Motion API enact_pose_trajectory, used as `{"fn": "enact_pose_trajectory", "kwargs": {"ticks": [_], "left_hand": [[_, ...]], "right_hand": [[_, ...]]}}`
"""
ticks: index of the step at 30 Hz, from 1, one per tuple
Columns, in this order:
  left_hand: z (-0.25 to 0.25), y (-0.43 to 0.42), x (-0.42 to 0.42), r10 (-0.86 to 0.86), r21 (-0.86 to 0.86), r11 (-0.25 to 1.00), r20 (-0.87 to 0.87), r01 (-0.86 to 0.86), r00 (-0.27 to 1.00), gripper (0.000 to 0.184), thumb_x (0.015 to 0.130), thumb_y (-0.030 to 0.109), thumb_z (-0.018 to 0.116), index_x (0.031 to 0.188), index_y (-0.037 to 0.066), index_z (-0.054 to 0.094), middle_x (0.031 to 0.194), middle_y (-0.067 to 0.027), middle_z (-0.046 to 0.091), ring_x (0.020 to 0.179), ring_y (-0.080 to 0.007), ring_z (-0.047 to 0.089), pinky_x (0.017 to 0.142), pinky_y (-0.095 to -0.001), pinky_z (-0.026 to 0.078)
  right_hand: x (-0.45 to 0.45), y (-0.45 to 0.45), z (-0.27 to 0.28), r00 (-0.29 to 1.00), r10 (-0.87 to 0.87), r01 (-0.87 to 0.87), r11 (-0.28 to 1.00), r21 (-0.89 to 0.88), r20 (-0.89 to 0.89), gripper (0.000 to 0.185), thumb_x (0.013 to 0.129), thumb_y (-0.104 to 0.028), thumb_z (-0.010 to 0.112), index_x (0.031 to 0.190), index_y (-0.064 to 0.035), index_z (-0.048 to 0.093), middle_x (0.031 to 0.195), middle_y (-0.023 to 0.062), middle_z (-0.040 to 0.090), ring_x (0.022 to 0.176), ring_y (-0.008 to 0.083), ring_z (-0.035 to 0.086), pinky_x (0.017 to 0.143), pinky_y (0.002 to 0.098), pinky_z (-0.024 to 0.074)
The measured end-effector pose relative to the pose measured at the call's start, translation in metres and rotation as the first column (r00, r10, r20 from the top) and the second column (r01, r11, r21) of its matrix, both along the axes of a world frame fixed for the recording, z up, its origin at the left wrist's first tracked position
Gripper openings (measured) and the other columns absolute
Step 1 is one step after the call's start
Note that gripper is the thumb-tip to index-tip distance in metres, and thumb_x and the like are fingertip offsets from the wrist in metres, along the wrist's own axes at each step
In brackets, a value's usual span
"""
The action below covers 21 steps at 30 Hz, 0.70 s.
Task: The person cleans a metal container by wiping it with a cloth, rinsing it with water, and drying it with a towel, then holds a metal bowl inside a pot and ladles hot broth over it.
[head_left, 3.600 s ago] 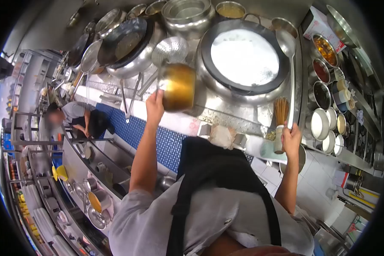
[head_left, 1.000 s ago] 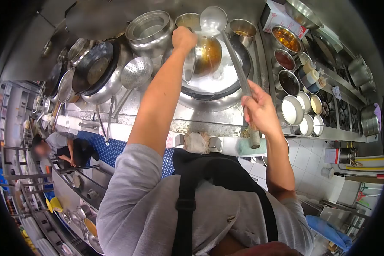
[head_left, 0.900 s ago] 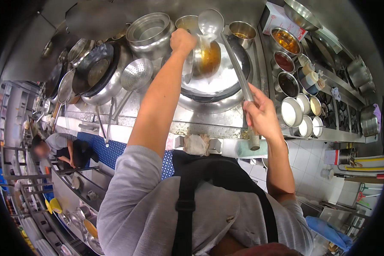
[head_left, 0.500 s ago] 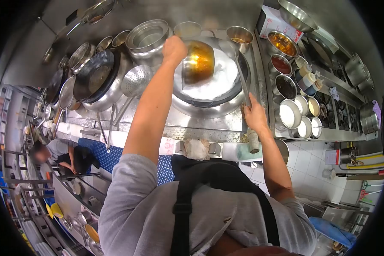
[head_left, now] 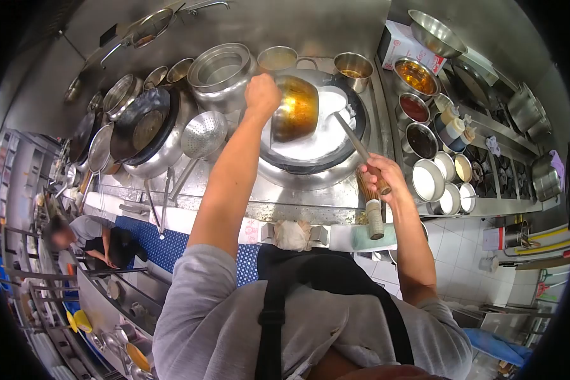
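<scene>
My left hand (head_left: 263,95) is closed at the side of a metal pot (head_left: 296,109) with an amber-brown surface. The pot is tilted over a wide wok (head_left: 354,149) that contains something bright white (head_left: 310,151); glare hides its texture. My right hand (head_left: 385,176) grips the wooden handle end of a ladle (head_left: 351,134). The ladle's bowl lies against the white contents, to the right of the pot. Just below my right hand is a bamboo brush (head_left: 375,218) with a wrapped handle, resting at the stove's front edge.
Left of the wok are a perforated skimmer (head_left: 204,135), a black wok (head_left: 147,126) and a large pot (head_left: 219,69). Seasoning containers (head_left: 428,179) and squeeze bottles (head_left: 455,123) line the right side. Another person (head_left: 88,237) is at the far left.
The ladle has swung left and lower, its bowl now in the white contents. My right hand has turned, its fingers round the handle end. My left hand stays at the pot.
</scene>
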<state>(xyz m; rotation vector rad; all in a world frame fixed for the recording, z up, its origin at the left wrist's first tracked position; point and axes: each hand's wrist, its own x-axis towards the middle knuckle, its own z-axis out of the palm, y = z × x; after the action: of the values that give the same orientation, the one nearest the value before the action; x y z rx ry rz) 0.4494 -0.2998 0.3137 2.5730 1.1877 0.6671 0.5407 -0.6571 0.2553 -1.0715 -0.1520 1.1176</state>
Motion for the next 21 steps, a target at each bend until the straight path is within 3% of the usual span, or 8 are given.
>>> {"fn": "enact_pose_trajectory", "kwargs": {"ticks": [10,21], "left_hand": [[-0.011,0.005,0.021,0.031,-0.118,0.993,0.038,-0.026,0.999,0.021,0.077,0.008,0.070,0.093,-0.003,0.075,0.103,-0.0271,0.072,0.101,-0.0406,0.071,0.090,-0.0431,0.058],[-0.024,0.031,0.042,0.043,-0.185,0.982,0.088,-0.026,0.995,0.022,0.076,0.014,0.072,0.093,-0.001,0.076,0.104,-0.0244,0.073,0.104,-0.0378,0.070,0.093,-0.0424,0.056]], "right_hand": [[0.009,0.006,0.068,0.991,0.001,-0.004,1.000,0.024,0.132,0.029,0.096,-0.009,0.054,0.122,0.0010,0.047,0.087,0.0091,0.059,0.052,0.0078,0.048,0.037,0.0230,0.0391],[-0.013,0.005,0.097,0.980,0.010,-0.022,0.998,0.055,0.198,0.041,0.095,-0.008,0.056,0.134,0.0031,0.046,0.084,0.0089,0.060,0.049,0.0100,0.050,0.037,0.0253,0.0405]]}}
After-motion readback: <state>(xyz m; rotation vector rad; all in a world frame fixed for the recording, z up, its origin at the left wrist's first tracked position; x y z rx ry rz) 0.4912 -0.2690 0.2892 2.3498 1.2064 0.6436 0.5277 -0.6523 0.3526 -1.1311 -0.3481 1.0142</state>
